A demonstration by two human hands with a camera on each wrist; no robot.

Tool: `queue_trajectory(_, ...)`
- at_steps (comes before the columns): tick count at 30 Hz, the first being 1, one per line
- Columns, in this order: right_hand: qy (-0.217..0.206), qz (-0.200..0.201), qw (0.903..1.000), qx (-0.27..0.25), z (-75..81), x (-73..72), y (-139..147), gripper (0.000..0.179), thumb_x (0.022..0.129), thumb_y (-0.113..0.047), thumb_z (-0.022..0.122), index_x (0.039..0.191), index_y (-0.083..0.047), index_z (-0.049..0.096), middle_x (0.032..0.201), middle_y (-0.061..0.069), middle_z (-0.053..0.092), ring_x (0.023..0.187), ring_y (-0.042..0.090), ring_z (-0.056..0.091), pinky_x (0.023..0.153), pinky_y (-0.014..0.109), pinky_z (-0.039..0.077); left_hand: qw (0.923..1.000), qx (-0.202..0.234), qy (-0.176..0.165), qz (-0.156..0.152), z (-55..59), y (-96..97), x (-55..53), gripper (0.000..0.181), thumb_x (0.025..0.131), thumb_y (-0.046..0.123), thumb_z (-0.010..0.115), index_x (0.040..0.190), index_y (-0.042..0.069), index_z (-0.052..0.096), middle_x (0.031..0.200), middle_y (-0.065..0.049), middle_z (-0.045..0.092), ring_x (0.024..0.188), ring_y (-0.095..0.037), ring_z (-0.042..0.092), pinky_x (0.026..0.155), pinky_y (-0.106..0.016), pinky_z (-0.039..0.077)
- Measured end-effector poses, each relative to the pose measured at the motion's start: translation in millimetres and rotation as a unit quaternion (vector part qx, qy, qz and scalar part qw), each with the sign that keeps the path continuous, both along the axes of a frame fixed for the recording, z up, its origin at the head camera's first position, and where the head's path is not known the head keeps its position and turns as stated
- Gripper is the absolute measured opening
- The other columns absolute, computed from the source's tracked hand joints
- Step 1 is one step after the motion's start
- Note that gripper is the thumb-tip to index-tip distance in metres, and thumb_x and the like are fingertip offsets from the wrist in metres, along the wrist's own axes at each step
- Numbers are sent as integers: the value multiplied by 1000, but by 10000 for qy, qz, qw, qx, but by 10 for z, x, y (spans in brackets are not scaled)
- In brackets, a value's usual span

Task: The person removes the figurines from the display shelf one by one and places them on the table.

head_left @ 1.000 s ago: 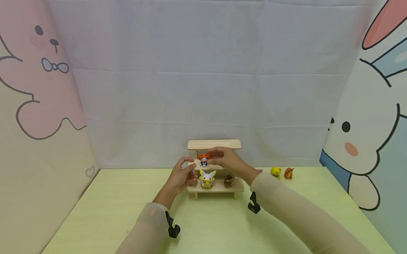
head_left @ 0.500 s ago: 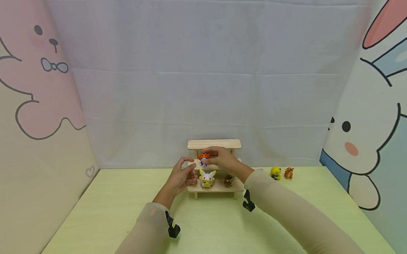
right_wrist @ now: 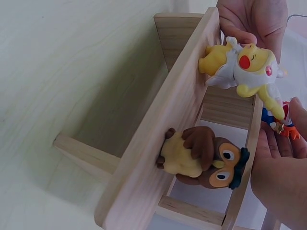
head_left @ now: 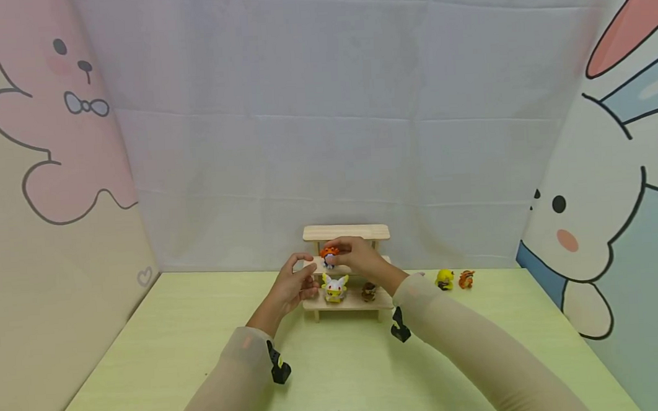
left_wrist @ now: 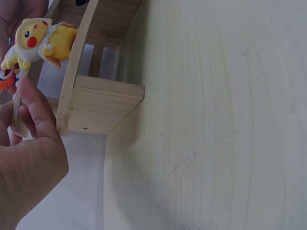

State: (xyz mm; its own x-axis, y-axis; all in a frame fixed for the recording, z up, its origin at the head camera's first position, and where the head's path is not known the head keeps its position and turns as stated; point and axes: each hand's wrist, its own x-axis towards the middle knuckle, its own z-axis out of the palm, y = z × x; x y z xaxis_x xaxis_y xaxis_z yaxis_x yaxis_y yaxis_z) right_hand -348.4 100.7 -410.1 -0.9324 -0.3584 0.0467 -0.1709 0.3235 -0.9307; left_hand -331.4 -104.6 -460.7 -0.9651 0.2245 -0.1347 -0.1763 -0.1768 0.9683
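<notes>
A three-tier wooden stand (head_left: 351,303) rises near the back of the table. My right hand (head_left: 365,257) pinches a small figurine with an orange top and a blue-and-white body (head_left: 329,259) at the left part of the middle tier; the fingers partly cover it. At that tier's left end, my left hand (head_left: 290,286) grips the board, its thumb and fingers on either side of it (left_wrist: 36,143). Below, on the bottom tier, stands a yellow figurine in a white eared hood (right_wrist: 249,72). A brown owl figurine (right_wrist: 194,155) stands to its right.
On the table right of the stand are a yellow figurine (head_left: 445,279) and an orange figurine (head_left: 466,279), with something pale partly hidden by the right sleeve. The stand's top board (head_left: 346,232) lies close in front of the grey cloth backdrop (head_left: 325,137).
My right hand has moved slightly left, and its fingers now cover more of the orange-topped figurine. My left hand has stayed at the board's end.
</notes>
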Motion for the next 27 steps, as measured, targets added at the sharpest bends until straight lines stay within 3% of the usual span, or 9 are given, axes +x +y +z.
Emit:
queue_trajectory(9,40,4,10000,42,71,75,59,36,98,-14,73,134,-11,68,127,5,71,117,23,66,98,41,57,10000,-33,26,25,16,5,11,32,107,21,60,136,16,47,76,-3,51,64,-15,65,58,-23,59)
queue_trajectory(27,94,87,9999,7,34,116,387,41,101,-16,69,140,-4,62,130,9,68,117,23,65,97,38,57,9999,160,2,17,-6,-2,7,33,107,19,60,136,15,47,74,-3,51,63,-16,66,56,-23,59)
